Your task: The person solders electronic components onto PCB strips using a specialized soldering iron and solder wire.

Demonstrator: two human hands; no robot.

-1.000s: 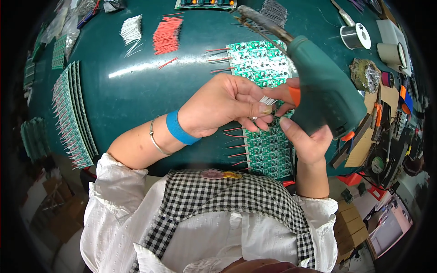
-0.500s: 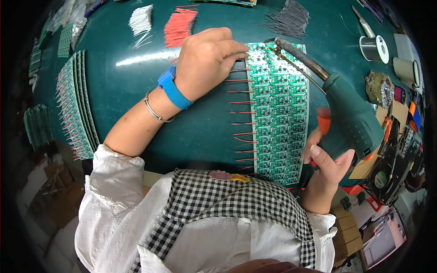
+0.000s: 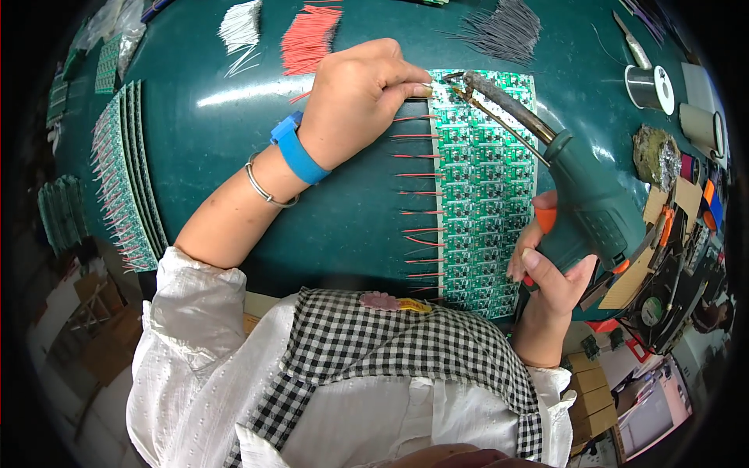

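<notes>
My left hand pinches a red wire at the upper left corner of a green circuit board panel; its fingertips meet the panel's edge, and the wire's loose end sticks out left of the hand. Several red and dark wires project from the panel's left edge below. In my right hand is a green soldering gun, its fingers wrapped round the handle. The gun's metal tip and thin feed tube are over the panel's top row, just right of my left fingertips. Whether the tip touches is unclear.
Bundles of white wires, red wires and dark grey wires lie along the back. Wired panels stand stacked at left. At right are a solder spool, a foil-like lump and cluttered tools.
The soldering gun has shifted left over the panel, bringing its tip closer to my left fingertips. My left hand keeps its pinch at the corner, and the panel appears slightly farther right.
</notes>
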